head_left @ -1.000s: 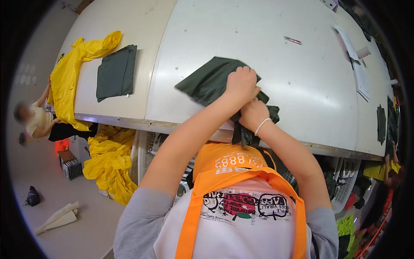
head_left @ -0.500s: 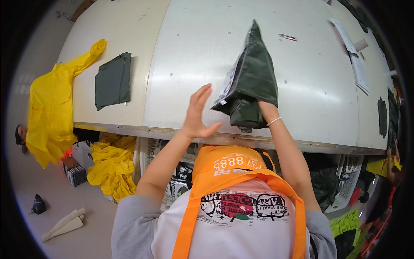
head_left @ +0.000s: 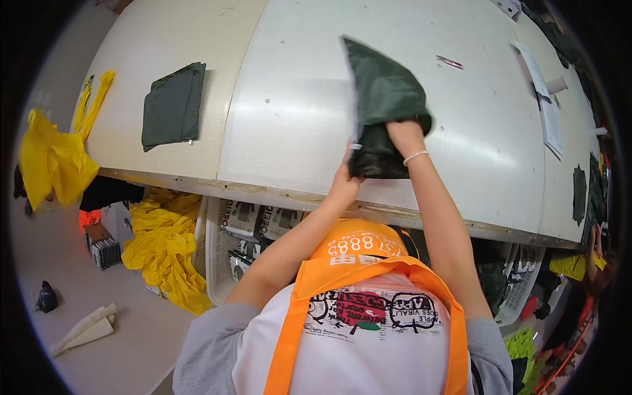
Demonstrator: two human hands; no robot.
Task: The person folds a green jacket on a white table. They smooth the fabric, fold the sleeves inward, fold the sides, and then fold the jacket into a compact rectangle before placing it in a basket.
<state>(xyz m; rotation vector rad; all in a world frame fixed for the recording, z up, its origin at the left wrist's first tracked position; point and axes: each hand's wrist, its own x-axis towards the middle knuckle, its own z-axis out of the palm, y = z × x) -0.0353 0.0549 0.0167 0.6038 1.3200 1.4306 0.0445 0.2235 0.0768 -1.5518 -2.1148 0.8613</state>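
A dark green fabric pouch (head_left: 385, 85) is held up over the table, its pointed corner toward the far side and partly blurred. Dark, shinier folded fabric (head_left: 378, 158) bulges at its near end. My left hand (head_left: 347, 178) is closed on the pouch's near left edge, next to a small white tag (head_left: 356, 146); some of its fingers are behind the fabric. My right hand (head_left: 405, 137), with a beaded bracelet at the wrist, reaches in under the pouch's upper layer. Its fingertips are hidden there.
A folded dark green piece (head_left: 174, 105) lies on the table (head_left: 289, 145) at left. Red-handled snips (head_left: 449, 62) and papers (head_left: 541, 99) lie to the right. Yellow garments (head_left: 168, 243) and a white basket (head_left: 217, 250) are below the edge. Another yellow garment (head_left: 56, 158) is at far left.
My left hand has moved right and taken hold of the pouch's left edge. The pouch has tilted, its tip swinging left. The yellow garment at far left has shifted left.
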